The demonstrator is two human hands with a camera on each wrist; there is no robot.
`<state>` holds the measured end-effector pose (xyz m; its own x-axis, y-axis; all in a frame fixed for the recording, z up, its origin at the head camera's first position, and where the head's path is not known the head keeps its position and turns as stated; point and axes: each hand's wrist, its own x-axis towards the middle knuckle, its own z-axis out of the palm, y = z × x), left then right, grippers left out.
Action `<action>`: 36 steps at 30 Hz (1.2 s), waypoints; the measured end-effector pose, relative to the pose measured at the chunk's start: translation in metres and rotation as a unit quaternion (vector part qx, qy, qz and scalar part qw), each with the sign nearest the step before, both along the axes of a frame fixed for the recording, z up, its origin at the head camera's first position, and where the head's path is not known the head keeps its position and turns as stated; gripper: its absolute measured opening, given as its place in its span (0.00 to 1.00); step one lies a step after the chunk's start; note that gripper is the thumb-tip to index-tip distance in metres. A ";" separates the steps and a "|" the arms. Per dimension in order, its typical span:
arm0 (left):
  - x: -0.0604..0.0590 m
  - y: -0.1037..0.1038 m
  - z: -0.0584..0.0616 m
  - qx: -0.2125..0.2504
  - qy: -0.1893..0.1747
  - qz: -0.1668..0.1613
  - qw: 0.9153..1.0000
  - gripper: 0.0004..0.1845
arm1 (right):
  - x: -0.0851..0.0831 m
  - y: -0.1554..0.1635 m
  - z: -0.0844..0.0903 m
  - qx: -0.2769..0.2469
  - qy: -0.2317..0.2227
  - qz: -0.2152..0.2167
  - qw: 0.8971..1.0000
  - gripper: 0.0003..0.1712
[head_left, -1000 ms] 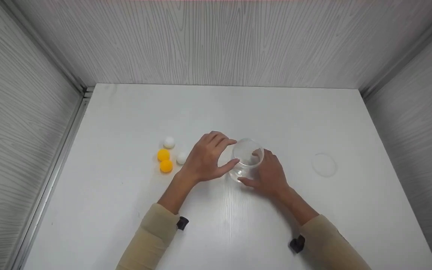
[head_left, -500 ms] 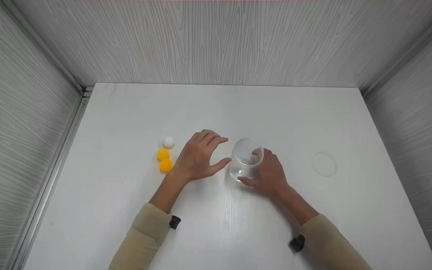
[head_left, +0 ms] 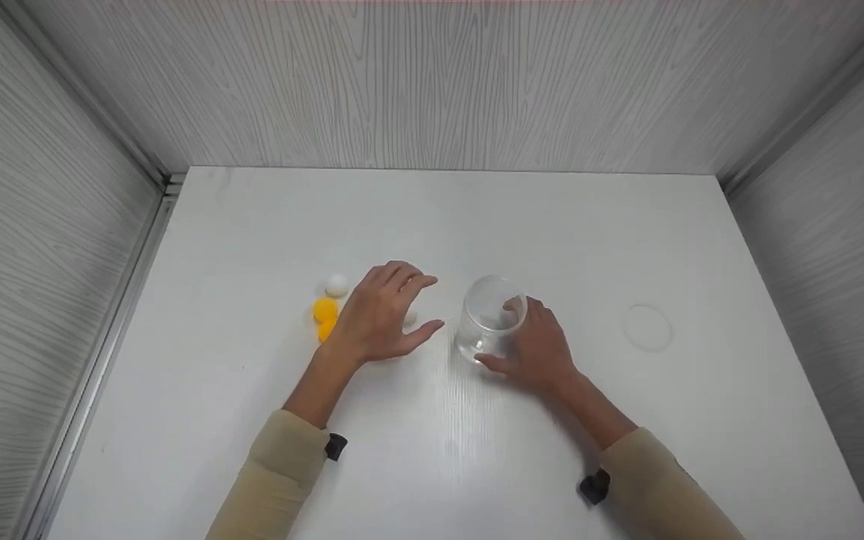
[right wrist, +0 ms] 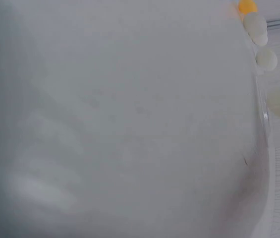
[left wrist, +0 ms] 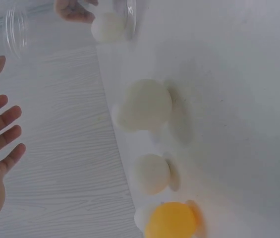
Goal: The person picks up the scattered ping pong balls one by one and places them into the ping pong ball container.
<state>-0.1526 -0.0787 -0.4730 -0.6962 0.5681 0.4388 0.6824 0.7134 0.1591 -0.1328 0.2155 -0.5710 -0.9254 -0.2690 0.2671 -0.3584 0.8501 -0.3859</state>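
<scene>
My right hand (head_left: 541, 345) holds a clear round jar (head_left: 477, 334) that stands on the table, thumb in front and fingers round the far side. My left hand (head_left: 379, 319) hovers left of the jar, fingers and thumb spread apart with nothing gripped. Past its thumb a white ball (head_left: 410, 319) partly shows. Two orange balls (head_left: 325, 310) and another white ball (head_left: 337, 285) lie left of that hand, one orange ball partly covered by it. In the left wrist view, a white ball (left wrist: 108, 27) appears within the jar's outline; I cannot tell whether inside or behind.
A thin, clear ring-shaped piece (head_left: 648, 328) lies on the right of the white table (head_left: 447, 217). Grey wood-grained panels (head_left: 432, 82) close off the back and both sides. More white balls (left wrist: 147, 104) line up in the left wrist view.
My left hand has drawn away leftward from the jar's rim, over the balls, uncovering a white ball past its thumb. My right hand and the jar have stayed in place.
</scene>
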 end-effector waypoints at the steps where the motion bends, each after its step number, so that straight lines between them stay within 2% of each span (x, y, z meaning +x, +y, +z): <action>1: 0.000 -0.001 0.000 -0.004 0.001 0.003 1.000 0.29 | 0.000 0.000 0.000 0.002 0.004 0.002 1.000 0.56; 8: -0.001 -0.006 -0.005 -0.056 0.005 0.024 0.998 0.31 | 0.000 -0.001 -0.001 0.011 0.014 0.008 1.000 0.55; 15: -0.001 -0.007 -0.008 -0.086 0.000 0.034 0.996 0.32 | 0.000 -0.001 -0.001 0.003 0.011 0.009 1.000 0.56; 27: -0.005 -0.011 -0.020 -0.083 -0.038 0.053 0.994 0.31 | 0.000 -0.001 -0.001 -0.004 0.018 0.011 1.000 0.55; 36: -0.009 -0.017 -0.032 -0.079 -0.067 0.062 0.993 0.30 | -0.001 0.000 -0.003 0.017 0.013 0.011 1.000 0.55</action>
